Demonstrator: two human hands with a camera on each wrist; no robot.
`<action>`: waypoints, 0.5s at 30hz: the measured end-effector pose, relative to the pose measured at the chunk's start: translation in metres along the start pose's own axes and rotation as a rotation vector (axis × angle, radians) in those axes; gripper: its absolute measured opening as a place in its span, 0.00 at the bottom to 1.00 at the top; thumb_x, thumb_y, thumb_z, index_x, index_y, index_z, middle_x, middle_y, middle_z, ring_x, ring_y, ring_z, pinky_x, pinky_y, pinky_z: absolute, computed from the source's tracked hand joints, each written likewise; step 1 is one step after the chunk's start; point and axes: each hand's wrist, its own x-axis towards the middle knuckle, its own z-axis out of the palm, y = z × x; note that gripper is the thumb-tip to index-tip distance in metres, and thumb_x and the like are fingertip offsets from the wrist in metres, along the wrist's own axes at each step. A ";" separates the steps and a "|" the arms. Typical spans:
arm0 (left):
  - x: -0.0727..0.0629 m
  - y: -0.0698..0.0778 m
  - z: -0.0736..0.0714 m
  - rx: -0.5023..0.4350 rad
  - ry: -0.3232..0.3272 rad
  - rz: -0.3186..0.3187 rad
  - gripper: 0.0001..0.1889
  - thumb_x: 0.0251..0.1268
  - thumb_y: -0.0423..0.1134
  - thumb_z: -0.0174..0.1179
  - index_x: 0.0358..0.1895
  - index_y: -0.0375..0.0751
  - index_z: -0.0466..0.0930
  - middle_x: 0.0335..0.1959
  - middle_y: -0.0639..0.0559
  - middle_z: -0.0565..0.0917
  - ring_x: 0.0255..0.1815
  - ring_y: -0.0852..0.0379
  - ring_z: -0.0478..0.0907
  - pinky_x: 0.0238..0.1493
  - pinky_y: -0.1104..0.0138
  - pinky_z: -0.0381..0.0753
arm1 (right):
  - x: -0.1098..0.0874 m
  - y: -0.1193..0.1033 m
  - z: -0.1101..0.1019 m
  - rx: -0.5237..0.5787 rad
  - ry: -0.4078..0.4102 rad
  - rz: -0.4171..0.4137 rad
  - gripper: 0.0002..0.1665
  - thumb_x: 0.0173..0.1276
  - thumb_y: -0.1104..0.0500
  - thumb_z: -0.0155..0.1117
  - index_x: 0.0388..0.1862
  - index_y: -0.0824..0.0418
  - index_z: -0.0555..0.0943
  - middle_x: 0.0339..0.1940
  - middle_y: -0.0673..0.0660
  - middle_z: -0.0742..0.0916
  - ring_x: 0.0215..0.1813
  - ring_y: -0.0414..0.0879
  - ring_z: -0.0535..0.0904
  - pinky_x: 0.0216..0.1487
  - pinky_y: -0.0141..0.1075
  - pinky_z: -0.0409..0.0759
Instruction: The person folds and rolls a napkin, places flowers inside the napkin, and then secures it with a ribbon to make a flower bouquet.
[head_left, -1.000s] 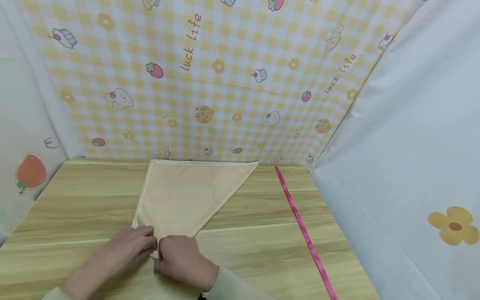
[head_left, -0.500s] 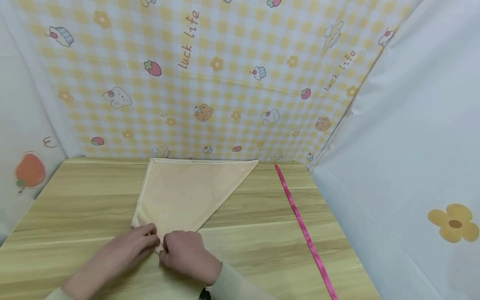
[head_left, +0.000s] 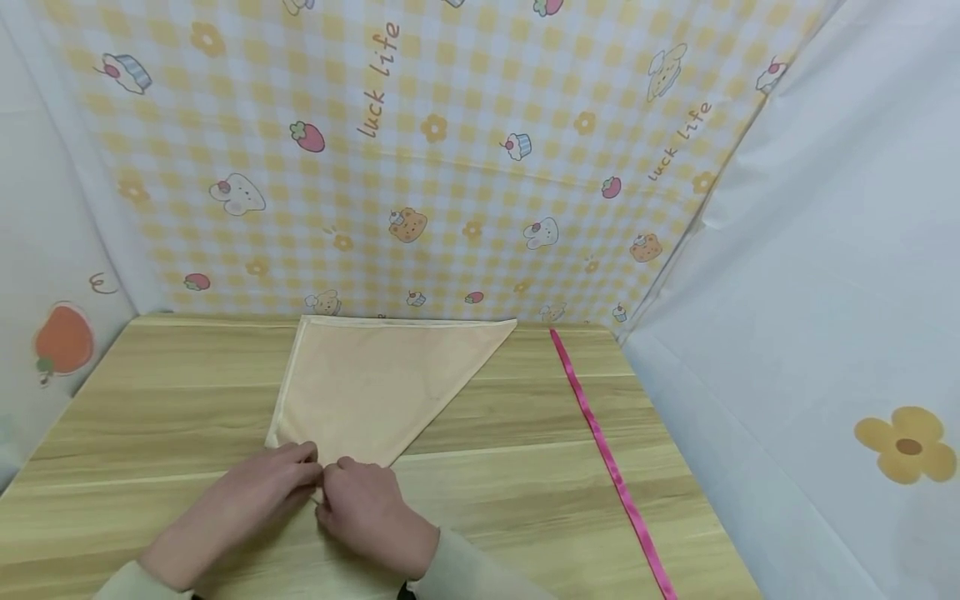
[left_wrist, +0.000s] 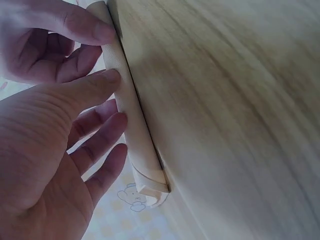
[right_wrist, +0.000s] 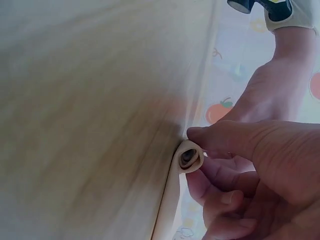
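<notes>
A beige cloth (head_left: pixel 375 383) with a pale hem lies flat on the wooden table, its far edge by the back wall. Its near part is wound into a tight roll (left_wrist: pixel 141 145), and the right wrist view shows the spiral end of the roll (right_wrist: pixel 198 163). My left hand (head_left: pixel 258 492) holds the roll between thumb and fingers along its length. Beside it, my right hand (head_left: pixel 371 512) pinches the roll near its right end, the thumb on one side and curled fingers on the other. From the head view, the hands hide most of the roll.
A long pink ribbon (head_left: pixel 600 442) runs from the back of the table (head_left: pixel 510 492) to its front on the right. A checked curtain (head_left: pixel 450 183) with cartoon prints hangs behind, and pale sheets (head_left: pixel 817 333) stand at the sides.
Both hands keep hold of the rolled cloth and have shifted slightly away from the body. My right hand went a little right, then back toward the left hand. The ribbon is unmoved.
</notes>
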 end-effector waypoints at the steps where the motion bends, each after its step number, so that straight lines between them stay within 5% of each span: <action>1: 0.000 0.000 0.000 0.008 0.002 0.000 0.16 0.56 0.34 0.80 0.32 0.59 0.81 0.34 0.68 0.71 0.32 0.70 0.65 0.30 0.71 0.69 | 0.000 0.000 0.000 0.004 0.002 0.000 0.18 0.73 0.49 0.73 0.25 0.45 0.75 0.24 0.41 0.75 0.23 0.35 0.67 0.20 0.31 0.65; 8: 0.000 -0.001 0.000 0.022 0.023 0.011 0.17 0.52 0.31 0.79 0.39 0.56 0.83 0.37 0.67 0.77 0.38 0.64 0.76 0.36 0.65 0.79 | 0.004 0.003 -0.002 0.034 0.006 -0.003 0.23 0.67 0.54 0.73 0.15 0.46 0.74 0.17 0.41 0.73 0.20 0.34 0.66 0.18 0.29 0.64; 15: 0.000 -0.003 0.000 -0.055 -0.020 -0.014 0.18 0.54 0.29 0.78 0.41 0.55 0.84 0.42 0.64 0.78 0.39 0.66 0.74 0.35 0.69 0.81 | 0.006 0.008 -0.002 0.063 -0.011 0.045 0.28 0.62 0.53 0.73 0.10 0.46 0.67 0.15 0.41 0.70 0.18 0.35 0.65 0.16 0.33 0.64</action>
